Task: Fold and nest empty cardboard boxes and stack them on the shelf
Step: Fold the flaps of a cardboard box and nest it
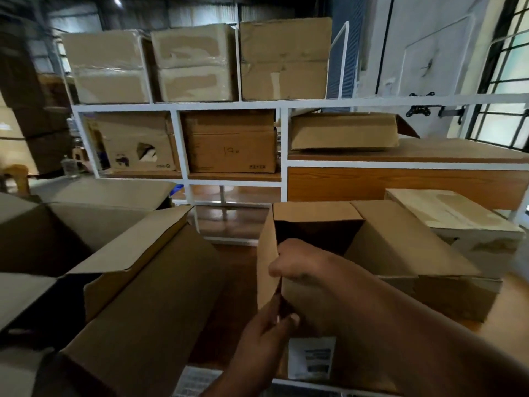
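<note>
Nearest, the left hand (264,336) pinches the near corner edge of the open box (329,282) on the table (512,296), and the right hand (297,265) curls over its rim. Empty cardboard like this looks light, stiff along creases but floppy at flaps, so corners give the best hold. Beyond, the shelf (229,106) holds stacked boxes.

1. The right hand (300,265) grips the near corner edge of an open box (372,253); the left hand (266,336) pinches the same corner just below those fingers.
2. Left of the fingers lies a larger open box (137,296), its flaps spread.
3. Right of the fingers, beyond the held box, sits a closed box (455,219).
4. Behind the fingers stands a shelf (234,106) with boxes in its compartments and on top.
</note>
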`<state>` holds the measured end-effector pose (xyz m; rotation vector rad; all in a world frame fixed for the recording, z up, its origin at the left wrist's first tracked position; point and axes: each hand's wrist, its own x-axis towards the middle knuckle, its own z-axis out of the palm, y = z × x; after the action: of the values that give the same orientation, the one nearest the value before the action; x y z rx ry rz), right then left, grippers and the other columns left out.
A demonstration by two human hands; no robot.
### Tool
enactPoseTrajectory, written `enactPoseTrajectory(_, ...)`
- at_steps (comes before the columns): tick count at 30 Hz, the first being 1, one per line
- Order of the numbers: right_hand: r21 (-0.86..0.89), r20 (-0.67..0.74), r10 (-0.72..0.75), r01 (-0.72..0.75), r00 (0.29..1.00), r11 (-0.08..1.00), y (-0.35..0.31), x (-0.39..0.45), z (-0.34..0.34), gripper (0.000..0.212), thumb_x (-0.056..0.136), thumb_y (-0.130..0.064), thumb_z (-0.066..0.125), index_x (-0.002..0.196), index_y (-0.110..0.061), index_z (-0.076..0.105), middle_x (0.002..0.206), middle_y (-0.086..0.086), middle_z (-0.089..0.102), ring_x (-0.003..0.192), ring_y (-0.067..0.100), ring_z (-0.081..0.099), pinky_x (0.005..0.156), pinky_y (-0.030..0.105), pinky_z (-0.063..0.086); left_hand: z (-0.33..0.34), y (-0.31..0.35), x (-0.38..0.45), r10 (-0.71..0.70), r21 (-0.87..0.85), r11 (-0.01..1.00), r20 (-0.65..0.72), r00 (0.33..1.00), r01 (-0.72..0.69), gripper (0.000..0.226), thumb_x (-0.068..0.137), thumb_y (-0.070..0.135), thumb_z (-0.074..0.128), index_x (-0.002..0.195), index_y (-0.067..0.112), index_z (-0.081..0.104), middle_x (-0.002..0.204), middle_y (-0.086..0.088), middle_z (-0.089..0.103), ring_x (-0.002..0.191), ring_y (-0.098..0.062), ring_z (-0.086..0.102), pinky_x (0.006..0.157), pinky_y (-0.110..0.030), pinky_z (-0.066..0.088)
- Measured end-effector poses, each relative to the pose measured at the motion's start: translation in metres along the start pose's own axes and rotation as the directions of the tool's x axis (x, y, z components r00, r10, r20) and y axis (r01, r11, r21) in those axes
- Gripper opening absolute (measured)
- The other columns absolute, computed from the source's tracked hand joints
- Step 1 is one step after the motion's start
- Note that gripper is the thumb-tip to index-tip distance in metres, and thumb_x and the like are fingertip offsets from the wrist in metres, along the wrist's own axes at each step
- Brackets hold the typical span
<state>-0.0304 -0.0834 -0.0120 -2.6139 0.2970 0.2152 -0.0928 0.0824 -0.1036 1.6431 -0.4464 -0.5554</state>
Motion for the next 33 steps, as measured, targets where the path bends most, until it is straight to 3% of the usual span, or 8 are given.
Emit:
enactPoseTrajectory(3, -0.104, 0.082, -0.054, 0.062, 0.995, 0.993, 0.015, -0.011, -0.016, 0.033, 0.094, -0.030, 0.075, 0.125, -0.017, 0.072, 0.115, 0.005, 0.071, 0.101, 0.022, 0.072, 0.090, 0.042, 0.064, 0.003, 0.016, -0.015, 0.026, 0.223, 0.974, 0.090, 0.996, -0.046, 0.028, 0.101, 0.049, 0.063, 0.119, 0.034, 0.079, 0.120, 0.009, 0.078, 0.115, -0.006, 0.070, 0.105, -0.039, 0.056)
enactPoseTrajectory(6, -0.140, 0.179, -0.088, 0.114, 0.980, 0.984, 0.035, -0.029, -0.036, 0.032, 0.094, -0.029, 0.074, 0.125, -0.030, 0.073, 0.116, -0.006, 0.073, 0.104, 0.015, 0.070, 0.090, 0.039, 0.061, 0.003, 0.032, -0.023, 0.095, 0.352, 0.927, 0.111, 0.989, -0.128, 0.030, 0.102, 0.049, 0.062, 0.103, 0.024, 0.079, 0.102, -0.002, 0.079, 0.098, -0.015, 0.075, 0.095, -0.047, 0.060)
enactPoseTrajectory(12, -0.297, 0.224, 0.007, 0.061, 0.975, 0.953, 0.076, -0.060, -0.065, 0.045, 0.100, -0.022, 0.071, 0.142, -0.035, 0.060, 0.130, -0.005, 0.067, 0.117, 0.016, 0.064, 0.103, 0.041, 0.057, 0.001, 0.052, -0.014, 0.270, 0.473, 0.828, 0.137, 0.953, -0.302, 0.025, 0.108, 0.044, 0.058, 0.103, 0.031, 0.078, 0.095, 0.007, 0.076, 0.089, -0.009, 0.070, 0.084, -0.040, 0.059)
enactPoseTrajectory(19, -0.440, 0.261, 0.142, -0.013, 0.955, 0.898, 0.113, -0.085, -0.096, 0.048, 0.102, -0.028, 0.069, 0.143, -0.051, 0.057, 0.134, -0.012, 0.061, 0.117, 0.012, 0.058, 0.098, 0.040, 0.056, 0.020, 0.064, -0.001, 0.335, 0.523, 0.766, 0.171, 0.927, -0.373, 0.021, 0.107, 0.046, 0.059, 0.107, 0.036, 0.077, 0.097, 0.017, 0.074, 0.091, -0.002, 0.068, 0.079, -0.030, 0.058)
enactPoseTrajectory(23, -0.503, 0.184, 0.179, -0.064, 0.967, 0.862, 0.124, -0.096, -0.100, 0.054, 0.103, -0.015, 0.066, 0.149, -0.043, 0.057, 0.129, -0.012, 0.060, 0.107, 0.009, 0.056, 0.083, 0.029, 0.049, 0.029, 0.068, 0.007, 0.379, 0.553, 0.721, 0.189, 0.906, -0.417, 0.020, 0.106, 0.045, 0.059, 0.108, 0.038, 0.077, 0.100, 0.019, 0.075, 0.095, -0.001, 0.068, 0.083, -0.033, 0.059)
enactPoseTrajectory(26, -0.618, 0.021, 0.144, -0.100, 0.989, 0.780, 0.131, -0.099, -0.089, 0.049, 0.101, -0.018, 0.066, 0.144, -0.041, 0.061, 0.131, -0.007, 0.065, 0.120, 0.020, 0.060, 0.103, 0.043, 0.049, 0.030, 0.069, 0.010, 0.396, 0.581, 0.706, 0.150, 0.906, -0.404, 0.018, 0.106, 0.046, 0.060, 0.107, 0.041, 0.077, 0.100, 0.023, 0.074, 0.095, 0.003, 0.067, 0.080, -0.028, 0.059)
enactPoseTrajectory(29, -0.645, -0.181, -0.032, -0.095, 0.983, 0.758, 0.124, -0.102, -0.066, 0.037, 0.099, -0.031, 0.061, 0.134, -0.041, 0.063, 0.128, -0.006, 0.064, 0.121, 0.022, 0.059, 0.118, 0.055, 0.037, 0.023, 0.065, 0.015, 0.432, 0.622, 0.687, 0.067, 0.899, -0.376, 0.024, 0.104, 0.052, 0.056, 0.104, 0.040, 0.076, 0.095, 0.021, 0.074, 0.091, 0.001, 0.067, 0.080, -0.032, 0.061)
enactPoseTrajectory(33, -0.440, -0.375, -0.079, -0.103, 0.924, 0.892, 0.089, -0.106, -0.023, 0.035, 0.102, -0.053, 0.043, 0.121, -0.034, 0.065, 0.122, -0.001, 0.062, 0.125, 0.026, 0.055, 0.129, 0.060, 0.020, 0.003, 0.044, 0.024, 0.584, 0.861, 0.441, -0.061, 0.810, -0.253, 0.023, 0.102, 0.057, 0.049, 0.102, 0.040, 0.065, 0.102, 0.023, 0.060, 0.093, 0.003, 0.056, 0.086, -0.030, 0.056)
